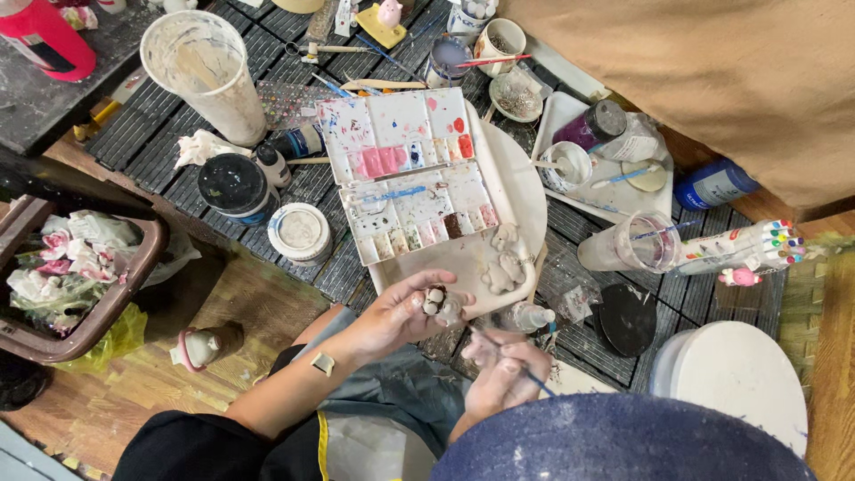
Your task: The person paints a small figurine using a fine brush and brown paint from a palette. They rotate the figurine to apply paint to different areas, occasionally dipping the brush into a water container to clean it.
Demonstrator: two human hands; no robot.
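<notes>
painting a small clay figure (438, 303) by the paint palette (414, 174)
left hand (401, 313) pinches figure – right hand (506, 374) grips thin brush (525, 376), tip nr it

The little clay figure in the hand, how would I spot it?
Start at the open paint palette on the dark table. Just below its white board, the left hand pinches the small clay figure. Unlike the unpainted figures lying on the board, it has a dark brown patch.
</notes>
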